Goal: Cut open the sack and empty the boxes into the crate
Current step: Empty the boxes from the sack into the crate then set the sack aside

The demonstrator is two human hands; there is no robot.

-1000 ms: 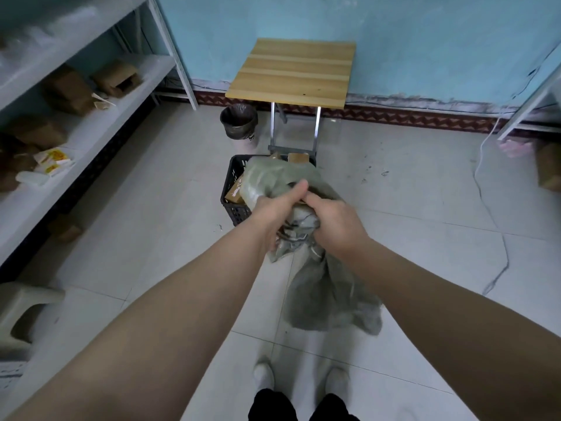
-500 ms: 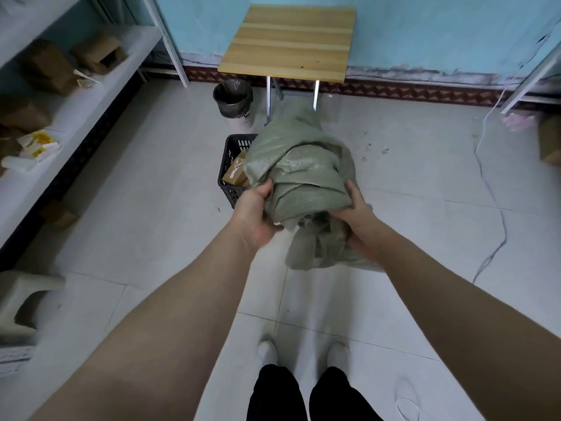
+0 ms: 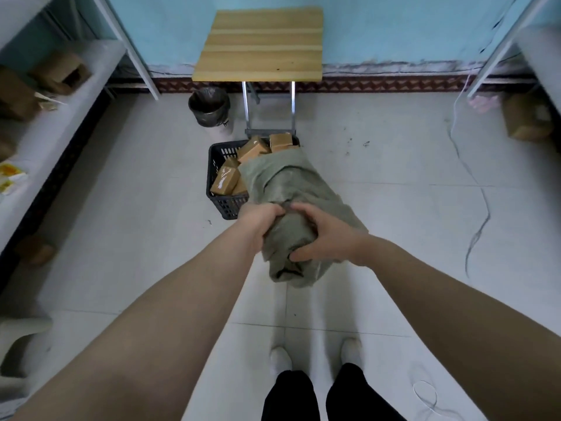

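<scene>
Lowered since half a second ago, the crumpled grey-green woven plastic sack (image 3: 288,183) now lies with its far end over the crate, and both hands have closed in on its bunched near end. On the left, the left hand (image 3: 259,220) grips a fold of the coarse fabric, fingers curled into it. Just beyond this hand sits the black rectangular plastic crate (image 3: 227,206) with latticed walls, holding several tape-sealed brown cardboard boxes (image 3: 224,179) tumbled at angles. The sack runs from between the hands up across the crate's right side, hiding it. The right hand (image 3: 324,235) clasps the rolled fabric from above, fingers and thumb wrapped round it.
</scene>
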